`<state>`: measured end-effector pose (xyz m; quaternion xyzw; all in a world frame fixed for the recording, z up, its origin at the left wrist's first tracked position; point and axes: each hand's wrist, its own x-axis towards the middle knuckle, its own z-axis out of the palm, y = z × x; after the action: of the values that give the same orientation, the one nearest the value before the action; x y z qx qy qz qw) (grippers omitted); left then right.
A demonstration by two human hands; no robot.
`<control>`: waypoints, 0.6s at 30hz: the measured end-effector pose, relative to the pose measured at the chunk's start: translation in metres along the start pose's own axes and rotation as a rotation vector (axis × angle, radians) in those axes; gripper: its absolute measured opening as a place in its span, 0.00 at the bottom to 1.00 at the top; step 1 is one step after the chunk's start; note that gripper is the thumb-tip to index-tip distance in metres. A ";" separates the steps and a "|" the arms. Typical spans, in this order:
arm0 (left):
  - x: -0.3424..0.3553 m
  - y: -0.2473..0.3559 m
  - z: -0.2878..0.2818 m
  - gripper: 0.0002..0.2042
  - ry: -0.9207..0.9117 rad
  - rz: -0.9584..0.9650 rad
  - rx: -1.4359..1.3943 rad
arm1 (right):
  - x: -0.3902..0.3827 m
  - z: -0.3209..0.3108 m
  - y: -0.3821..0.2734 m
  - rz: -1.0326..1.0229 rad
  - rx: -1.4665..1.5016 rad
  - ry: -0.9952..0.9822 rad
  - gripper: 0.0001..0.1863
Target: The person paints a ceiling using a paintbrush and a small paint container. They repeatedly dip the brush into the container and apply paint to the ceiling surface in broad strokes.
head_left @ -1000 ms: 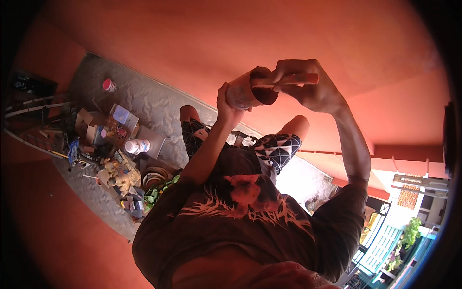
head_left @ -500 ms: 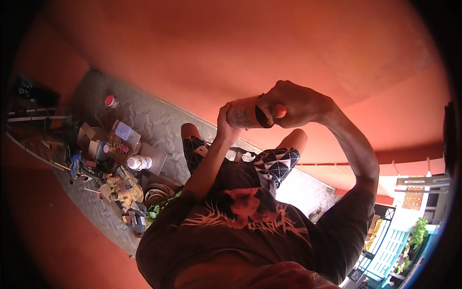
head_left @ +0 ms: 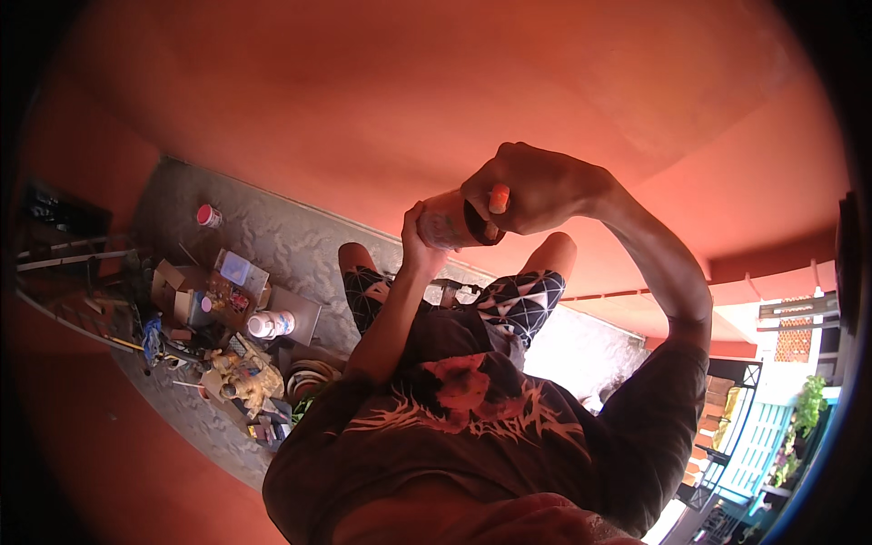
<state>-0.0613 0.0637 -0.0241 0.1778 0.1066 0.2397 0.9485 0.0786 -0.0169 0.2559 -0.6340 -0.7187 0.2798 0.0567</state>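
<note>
My left hand (head_left: 417, 243) is wrapped round a paint tub (head_left: 442, 221), holding it raised in front of the wall and tipped on its side. The tub's dark mouth faces right, and reddish paint coats its outside. My right hand (head_left: 545, 188) is closed at that mouth, gripping a paintbrush (head_left: 499, 199). Only the rounded orange-red end of its handle shows between my fingers. The brush's head is hidden by my hand and the tub.
A red-orange wall (head_left: 363, 100) fills the far side. Below left on the grey floor (head_left: 300, 213) are a small red-lidded bucket (head_left: 209, 216), cardboard boxes (head_left: 173, 286), a larger white bucket (head_left: 271, 324) and mixed clutter. A turquoise bench (head_left: 756, 445) and plants (head_left: 810, 405) stand at lower right.
Both hands have shifted slightly left with the tub. My right hand has turned a little at the tub's mouth, keeping its grip on the paintbrush. The whole view has tilted slightly.
</note>
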 end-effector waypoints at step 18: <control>0.001 0.017 -0.004 0.28 0.007 0.019 -0.039 | -0.007 0.075 0.071 -0.067 1.139 0.805 0.04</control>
<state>-0.0685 0.0799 -0.0214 0.1597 0.1034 0.2516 0.9490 0.1096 -0.0452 0.1612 -0.5374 -0.4025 0.3546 0.6507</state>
